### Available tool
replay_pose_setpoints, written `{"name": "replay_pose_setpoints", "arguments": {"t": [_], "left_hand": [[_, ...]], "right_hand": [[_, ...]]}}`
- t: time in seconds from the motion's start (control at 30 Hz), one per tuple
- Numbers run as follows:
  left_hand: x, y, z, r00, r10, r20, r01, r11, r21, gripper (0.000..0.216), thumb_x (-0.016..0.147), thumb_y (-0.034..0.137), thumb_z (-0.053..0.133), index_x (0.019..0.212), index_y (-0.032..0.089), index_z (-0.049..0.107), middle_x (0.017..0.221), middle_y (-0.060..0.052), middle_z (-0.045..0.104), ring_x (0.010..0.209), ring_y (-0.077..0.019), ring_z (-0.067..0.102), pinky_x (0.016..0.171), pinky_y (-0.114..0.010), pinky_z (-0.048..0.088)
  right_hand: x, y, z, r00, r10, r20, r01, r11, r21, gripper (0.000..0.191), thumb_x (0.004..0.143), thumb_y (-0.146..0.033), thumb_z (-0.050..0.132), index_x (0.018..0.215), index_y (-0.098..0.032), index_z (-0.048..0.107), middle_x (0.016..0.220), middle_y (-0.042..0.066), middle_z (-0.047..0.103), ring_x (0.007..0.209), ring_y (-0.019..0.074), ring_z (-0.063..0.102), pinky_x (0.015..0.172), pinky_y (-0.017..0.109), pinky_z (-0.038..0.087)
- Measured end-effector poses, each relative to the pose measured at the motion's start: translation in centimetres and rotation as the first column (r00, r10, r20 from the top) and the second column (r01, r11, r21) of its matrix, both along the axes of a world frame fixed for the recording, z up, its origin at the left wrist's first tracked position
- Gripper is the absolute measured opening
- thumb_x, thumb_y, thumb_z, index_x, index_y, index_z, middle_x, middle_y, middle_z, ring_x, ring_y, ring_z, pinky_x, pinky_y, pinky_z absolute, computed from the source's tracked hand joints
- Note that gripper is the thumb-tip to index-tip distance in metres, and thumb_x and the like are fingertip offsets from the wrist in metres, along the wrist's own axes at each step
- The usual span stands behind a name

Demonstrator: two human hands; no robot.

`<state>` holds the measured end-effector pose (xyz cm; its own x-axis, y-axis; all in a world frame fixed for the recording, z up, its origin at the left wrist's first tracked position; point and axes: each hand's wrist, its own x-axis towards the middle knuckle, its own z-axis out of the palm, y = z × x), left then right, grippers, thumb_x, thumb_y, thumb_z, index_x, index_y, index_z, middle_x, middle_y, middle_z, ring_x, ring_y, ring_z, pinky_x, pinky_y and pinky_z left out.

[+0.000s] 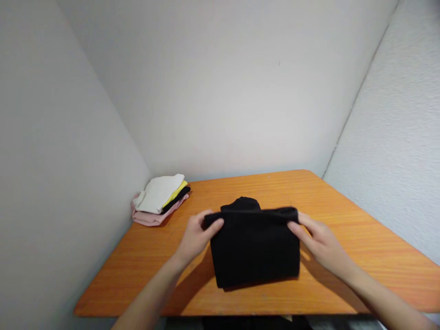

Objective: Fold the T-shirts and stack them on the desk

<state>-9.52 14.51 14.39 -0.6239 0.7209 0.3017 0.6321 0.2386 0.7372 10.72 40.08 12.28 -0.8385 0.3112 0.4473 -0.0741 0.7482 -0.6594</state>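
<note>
A folded black garment (256,250) is over the front half of the wooden table, its upper edge lifted toward me. My left hand (197,233) pinches the upper left corner, thumb in front and fingers behind. At the opposite upper corner, my right hand (318,238) grips the cloth in the same way. Behind the raised edge, a rounded bit of black cloth shows. The exact kind of garment cannot be made out.
A stack of folded clothes (160,197), white, yellow, black and pink, lies at the table's back left corner by the wall. The orange wooden table (275,188) meets white walls (240,91) at the back and sides. Its front edge is near me.
</note>
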Motion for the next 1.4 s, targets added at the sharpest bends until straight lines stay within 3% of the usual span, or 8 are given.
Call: {"name": "replay_pose_setpoints", "arguments": {"t": [0.13, 0.23, 0.33, 0.53, 0.67, 0.87, 1.13, 1.4], "left_hand": [[-6.7, 6.6, -2.6, 0.984, 0.171, -0.046, -0.177, 0.970, -0.170, 0.035, 0.090, 0.043, 0.053, 0.106, 0.012, 0.061, 0.100, -0.013, 0.069, 0.091, -0.0248, 0.066, 0.079, -0.035, 0.052], [-7.9, 7.6, -5.7, 0.963, 0.234, -0.130, -0.258, 0.942, -0.214, 0.047, 0.088, 0.034, 0.055, 0.124, 0.004, 0.050, 0.123, -0.025, 0.060, 0.115, -0.0333, 0.058, 0.098, -0.047, 0.044], [-6.1, 6.8, -7.0, 0.957, 0.182, -0.226, -0.233, 0.945, -0.228, 0.047, 0.092, 0.033, 0.048, 0.131, 0.006, 0.047, 0.140, -0.023, 0.049, 0.134, -0.0307, 0.042, 0.112, -0.048, 0.030], [-1.3, 6.6, -7.0, 0.870, -0.298, -0.393, 0.066, 0.859, -0.507, 0.050, 0.100, 0.048, 0.030, 0.143, 0.025, 0.042, 0.157, -0.005, 0.028, 0.147, -0.0223, 0.017, 0.119, -0.050, 0.016], [-0.2, 6.4, -9.3, 0.887, -0.279, -0.368, 0.005, 0.803, -0.596, 0.068, 0.096, 0.056, 0.035, 0.150, 0.017, 0.028, 0.159, -0.013, 0.017, 0.148, -0.0289, 0.008, 0.117, -0.054, 0.018], [0.4, 6.5, -12.1, 0.905, -0.193, -0.379, -0.035, 0.854, -0.519, 0.068, 0.096, 0.052, 0.038, 0.151, 0.014, 0.026, 0.160, -0.015, 0.013, 0.147, -0.0295, 0.001, 0.116, -0.053, 0.021], [8.3, 15.5, -10.7, 0.953, -0.263, -0.152, 0.146, 0.835, -0.530, 0.080, 0.092, 0.057, 0.036, 0.151, 0.004, 0.023, 0.159, -0.021, 0.001, 0.145, -0.0344, -0.008, 0.117, -0.056, 0.013], [18.9, 26.0, -10.6, 0.858, -0.512, -0.049, 0.458, 0.804, -0.380, 0.093, 0.085, 0.067, 0.039, 0.153, 0.008, 0.016, 0.159, -0.016, -0.009, 0.144, -0.0315, -0.019, 0.118, -0.056, -0.002]], "right_hand": [[-7.1, 4.1, -1.4, 0.971, -0.176, 0.163, 0.161, 0.982, 0.103, 0.041, 0.095, -0.048, 0.041, 0.095, -0.016, 0.067, 0.095, 0.012, 0.068, 0.093, 0.0277, 0.062, 0.087, 0.040, 0.047], [-8.4, 5.3, -4.6, 0.909, -0.336, 0.248, 0.254, 0.916, 0.312, 0.042, 0.093, -0.047, 0.048, 0.103, -0.011, 0.066, 0.099, 0.017, 0.066, 0.097, 0.0306, 0.060, 0.089, 0.044, 0.045], [-6.6, 4.0, -7.3, 0.917, -0.352, 0.189, 0.244, 0.868, 0.432, 0.046, 0.094, -0.050, 0.046, 0.109, -0.011, 0.064, 0.103, 0.018, 0.064, 0.100, 0.0320, 0.058, 0.090, 0.047, 0.045], [-4.8, -1.9, -8.9, 0.957, -0.219, 0.192, 0.105, 0.873, 0.476, 0.052, 0.098, -0.046, 0.041, 0.138, -0.014, 0.050, 0.142, 0.017, 0.045, 0.132, 0.0335, 0.038, 0.105, 0.052, 0.037], [-5.4, -4.2, -9.2, 0.935, -0.106, 0.338, -0.059, 0.894, 0.444, 0.067, 0.096, -0.057, 0.043, 0.148, -0.015, 0.038, 0.156, 0.013, 0.020, 0.144, 0.0349, 0.011, 0.114, 0.054, 0.023], [-4.5, -3.2, -9.0, 0.907, -0.035, 0.420, -0.155, 0.899, 0.409, 0.072, 0.095, -0.061, 0.041, 0.152, -0.017, 0.029, 0.158, 0.011, 0.010, 0.145, 0.0325, 0.001, 0.116, 0.053, 0.013], [4.3, 5.0, -8.9, 0.874, -0.255, 0.413, 0.038, 0.884, 0.466, 0.051, 0.100, -0.055, 0.033, 0.147, -0.036, 0.037, 0.157, -0.001, 0.021, 0.145, 0.0312, 0.008, 0.113, 0.058, 0.020], [16.4, 15.1, -13.5, 0.687, -0.696, 0.208, 0.443, 0.629, 0.639, 0.064, 0.098, -0.060, 0.020, 0.149, -0.025, 0.038, 0.155, 0.009, 0.025, 0.140, 0.0380, 0.025, 0.101, 0.062, 0.037]]}}
